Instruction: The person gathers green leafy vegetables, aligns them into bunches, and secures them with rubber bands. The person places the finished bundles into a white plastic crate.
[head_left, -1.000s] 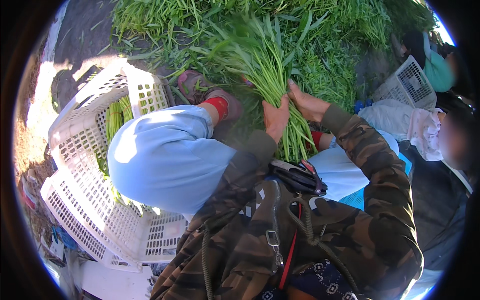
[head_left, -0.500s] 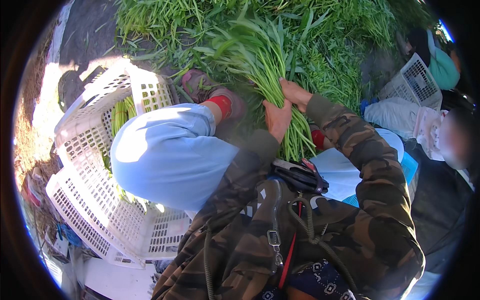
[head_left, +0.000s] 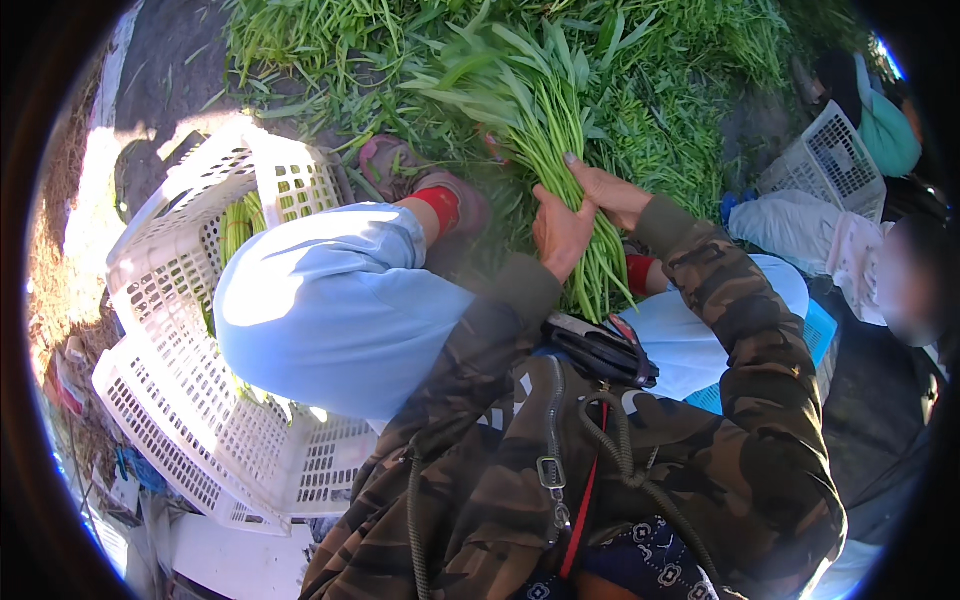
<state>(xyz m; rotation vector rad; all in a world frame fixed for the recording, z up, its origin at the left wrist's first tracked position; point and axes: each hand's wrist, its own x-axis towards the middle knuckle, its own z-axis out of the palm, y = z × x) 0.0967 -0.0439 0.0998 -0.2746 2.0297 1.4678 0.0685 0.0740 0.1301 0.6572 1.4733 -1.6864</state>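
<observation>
A bunch of long-stemmed leafy greens [head_left: 540, 120] lies between my hands, its leaves pointing away from me and its cut stem ends hanging toward my lap. My left hand [head_left: 562, 232] is closed around the stems from the left, at about mid-length. Pressed against the same stems from the upper right, my right hand [head_left: 612, 192] has its thumb along them and its fingers wrapped partly out of sight. The two hands touch each other. Beyond them spreads a loose pile of the same greens [head_left: 660, 120] on the ground.
White plastic crates [head_left: 170, 300] stand at my left, with tied bundles of stems [head_left: 238, 225] inside. A dark pouch [head_left: 600, 350] sits at my waist. Under me shows a blue crate [head_left: 818, 335]. At the right, a person in green [head_left: 888, 135] is near a grey crate [head_left: 835, 160].
My right hand has shifted slightly right and down along the stems, and the bunch has moved a little to the right. My left hand keeps its hold.
</observation>
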